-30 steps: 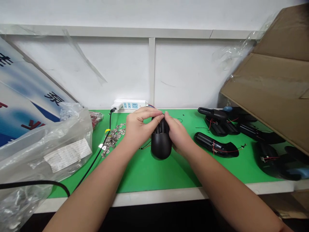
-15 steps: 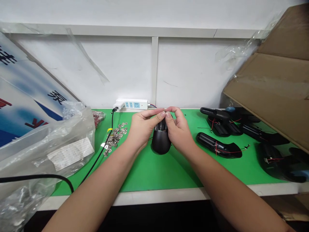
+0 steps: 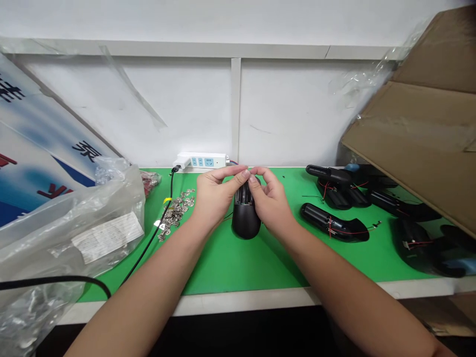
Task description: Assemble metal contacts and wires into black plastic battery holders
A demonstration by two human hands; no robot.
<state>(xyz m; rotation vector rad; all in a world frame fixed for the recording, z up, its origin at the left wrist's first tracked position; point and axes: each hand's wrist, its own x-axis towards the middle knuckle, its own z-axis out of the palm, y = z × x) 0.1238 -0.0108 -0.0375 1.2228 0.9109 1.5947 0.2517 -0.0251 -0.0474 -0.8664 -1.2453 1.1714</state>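
Note:
A black plastic housing (image 3: 246, 221) with a rounded near end and a slotted upper part is held between both hands over the green mat. My left hand (image 3: 219, 191) curls along its left side, thumb and forefinger pinched at the far end. My right hand (image 3: 271, 196) closes on it from the right, its thumb pressing close to the left thumb. The fingers hide the housing's far end, and anything small between the fingertips cannot be made out. Thin wires show left of the housing. Small round metal pieces (image 3: 174, 214) lie in a loose pile left of my left hand.
Several black housings with red wires, one lying nearest (image 3: 332, 223), rest at the right beneath a leaning cardboard box (image 3: 416, 129). A white power strip (image 3: 203, 160) stands by the wall. A black cable (image 3: 150, 244) and a clear plastic bag (image 3: 74, 218) occupy the left.
Both hands and the housing stay nearly in place, the fingertips still together at the far end. The whole view has shifted slightly.

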